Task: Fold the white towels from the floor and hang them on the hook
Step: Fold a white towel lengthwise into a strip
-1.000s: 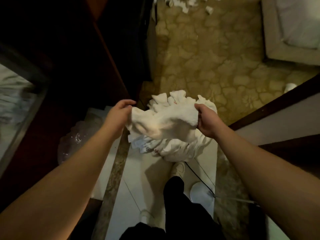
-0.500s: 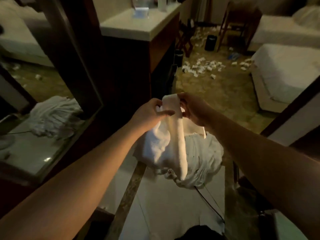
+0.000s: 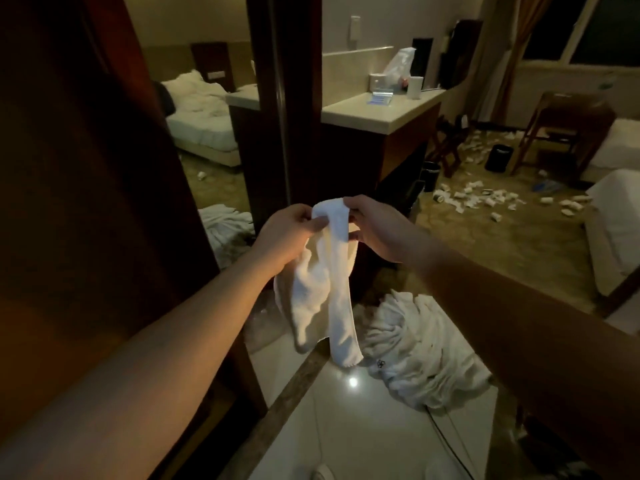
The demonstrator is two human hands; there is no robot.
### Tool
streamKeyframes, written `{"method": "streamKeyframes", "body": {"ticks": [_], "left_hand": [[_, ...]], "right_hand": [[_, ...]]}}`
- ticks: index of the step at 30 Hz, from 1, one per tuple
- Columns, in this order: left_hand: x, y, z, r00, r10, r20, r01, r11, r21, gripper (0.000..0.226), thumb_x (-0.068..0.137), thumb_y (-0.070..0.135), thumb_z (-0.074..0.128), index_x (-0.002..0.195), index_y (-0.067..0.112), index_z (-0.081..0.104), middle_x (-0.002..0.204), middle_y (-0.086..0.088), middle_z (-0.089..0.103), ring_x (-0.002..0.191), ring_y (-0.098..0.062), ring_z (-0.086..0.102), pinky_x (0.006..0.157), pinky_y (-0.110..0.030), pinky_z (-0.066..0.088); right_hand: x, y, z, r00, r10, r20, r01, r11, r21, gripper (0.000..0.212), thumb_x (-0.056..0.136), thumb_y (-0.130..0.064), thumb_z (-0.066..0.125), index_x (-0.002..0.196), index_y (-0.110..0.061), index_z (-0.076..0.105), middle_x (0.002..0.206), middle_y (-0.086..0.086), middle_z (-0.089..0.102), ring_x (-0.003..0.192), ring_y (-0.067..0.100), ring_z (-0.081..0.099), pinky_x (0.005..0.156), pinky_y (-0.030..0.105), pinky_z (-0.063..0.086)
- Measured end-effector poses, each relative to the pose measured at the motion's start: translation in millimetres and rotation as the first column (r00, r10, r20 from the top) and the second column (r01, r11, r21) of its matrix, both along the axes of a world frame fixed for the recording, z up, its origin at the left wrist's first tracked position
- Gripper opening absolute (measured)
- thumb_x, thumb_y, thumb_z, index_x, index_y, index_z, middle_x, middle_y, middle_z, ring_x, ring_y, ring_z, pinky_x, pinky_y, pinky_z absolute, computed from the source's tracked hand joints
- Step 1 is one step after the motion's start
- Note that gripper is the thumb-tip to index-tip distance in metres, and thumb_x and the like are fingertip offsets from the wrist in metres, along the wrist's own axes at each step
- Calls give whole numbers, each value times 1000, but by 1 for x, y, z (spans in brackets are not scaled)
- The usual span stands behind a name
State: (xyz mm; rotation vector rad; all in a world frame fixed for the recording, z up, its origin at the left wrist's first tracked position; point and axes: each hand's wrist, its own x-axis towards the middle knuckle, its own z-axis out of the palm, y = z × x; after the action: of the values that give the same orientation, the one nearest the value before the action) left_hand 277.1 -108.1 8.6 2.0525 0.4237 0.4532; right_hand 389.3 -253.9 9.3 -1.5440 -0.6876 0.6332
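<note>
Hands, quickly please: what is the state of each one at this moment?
Left hand: closed, pinching the top of the white towel.
Right hand: closed, pinching the same towel's top from the other side.

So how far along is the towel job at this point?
Done: nothing visibly hung; no hook or hung towel is in view. In hand: one white towel is lifted off the floor, the left hand and right hand pinching its top edge together, the rest dangling only loosely folded. Left: finish that fold, hang it, then work through the pile of white towels on the floor tiles.
</note>
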Motion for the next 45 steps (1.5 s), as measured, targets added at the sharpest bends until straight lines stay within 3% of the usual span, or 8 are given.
{"method": "streamKeyframes", "body": {"ticks": [5, 11, 16, 21, 25, 30, 37, 45], "left_hand": [[-99, -8, 22, 998, 57, -40, -61, 992, -109, 9, 90, 32, 70, 86, 24, 72, 88, -9, 74, 81, -26, 72, 77, -46, 57], [-200, 9, 45, 984, 171, -41, -173, 902, -395, 16, 90, 21, 70, 98, 7, 74, 88, -12, 77, 83, -30, 75, 77, -41, 60], [-268, 36, 52, 935, 338, -106, -339, 764, -549, 11, 90, 23, 73, 93, 13, 71, 74, -5, 77, 62, -18, 74, 52, -26, 54], [-331, 68, 62, 895, 424, -136, -406, 652, -640, 34, 83, 25, 80, 110, 8, 67, 96, -13, 77, 84, -29, 75, 73, -42, 60], [-375, 92, 75, 864, 492, -110, -431, 607, -668, 27, 86, 27, 79, 101, 11, 63, 73, -7, 77, 63, -23, 75, 49, -32, 58], [-416, 119, 82, 801, 584, -131, -529, 589, -610, 45, 90, 40, 73, 123, 16, 57, 107, -9, 66, 99, -28, 66, 93, -46, 56], [-442, 138, 77, 700, 699, -148, -605, 469, -644, 35, 94, 40, 68, 110, 11, 59, 102, -8, 65, 89, -23, 62, 80, -35, 51], [-435, 132, 57, 759, 635, -144, -535, 482, -694, 42, 100, 36, 59, 122, 0, 58, 131, -23, 61, 123, -38, 57, 106, -51, 45]], "right_hand": [[-81, 3, 8, 998, 28, -53, -26, 999, 46, 31, 100, -46, 50, 120, -26, 62, 130, 2, 64, 122, 19, 60, 111, 46, 43], [-168, 19, -16, 958, 227, -175, -212, 972, 103, 50, 89, -63, 51, 111, -26, 76, 114, 2, 75, 107, 19, 70, 86, 31, 54], [-243, 29, -82, 926, 327, -187, -328, 944, 24, 81, 69, -58, 79, 128, -6, 60, 139, 15, 60, 122, 25, 63, 104, 44, 51], [-316, 40, -131, 856, 513, -70, -505, 796, -334, 60, 69, -61, 81, 118, -28, 72, 120, -5, 74, 111, 15, 69, 104, 44, 52], [-353, 46, -153, 861, 508, -24, -458, 754, -471, 42, 73, -68, 69, 108, -45, 72, 114, -16, 73, 105, 6, 68, 105, 43, 50], [-375, 55, -157, 892, 434, 124, -304, 779, -548, 72, 79, -72, 60, 137, -29, 58, 123, -6, 65, 107, 12, 63, 101, 44, 51], [-394, 86, -84, 957, 254, 141, -220, 951, -219, 13, 93, -50, 68, 100, -40, 64, 91, -21, 74, 81, -4, 70, 59, 10, 52], [-396, 140, 29, 949, 314, 29, -315, 940, 128, 22, 94, -43, 66, 109, -26, 66, 103, 2, 74, 96, 19, 73, 83, 36, 59]]}}
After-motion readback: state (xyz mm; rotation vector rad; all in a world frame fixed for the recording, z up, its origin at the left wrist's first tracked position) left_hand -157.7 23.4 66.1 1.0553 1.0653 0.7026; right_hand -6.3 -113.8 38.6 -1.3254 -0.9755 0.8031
